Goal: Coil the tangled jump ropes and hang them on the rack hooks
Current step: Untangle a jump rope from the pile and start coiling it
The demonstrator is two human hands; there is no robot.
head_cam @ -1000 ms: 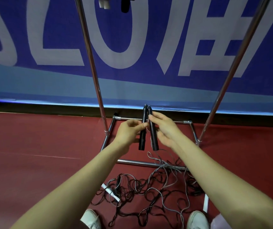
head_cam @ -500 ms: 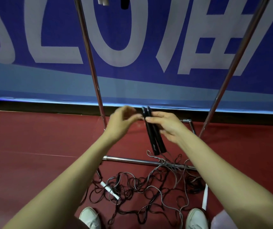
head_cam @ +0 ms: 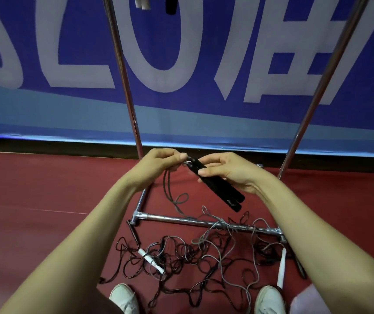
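My right hand (head_cam: 231, 172) grips a pair of black jump-rope handles (head_cam: 221, 190) held side by side, slanting down to the right. My left hand (head_cam: 161, 163) pinches the dark cord (head_cam: 166, 189) where it leaves the handles' upper ends. That cord hangs down in a loop into a tangled pile of ropes (head_cam: 195, 254) on the red floor by the rack's lower bar (head_cam: 177, 219). In the pile lie a white handle (head_cam: 151, 260) at the left and another white handle (head_cam: 281, 267) at the right. Two chrome rack poles (head_cam: 122, 73) rise on either side.
A blue banner with large white letters (head_cam: 159, 41) covers the wall behind the rack. Handles of hung ropes (head_cam: 156, 3) dangle at the top edge. My two white shoes (head_cam: 122, 299) stand just before the pile on the red floor.
The handles have tilted from upright to slanting down to the right in my right hand. My left hand moved to their upper ends and took the cord, lifting a loop off the floor.
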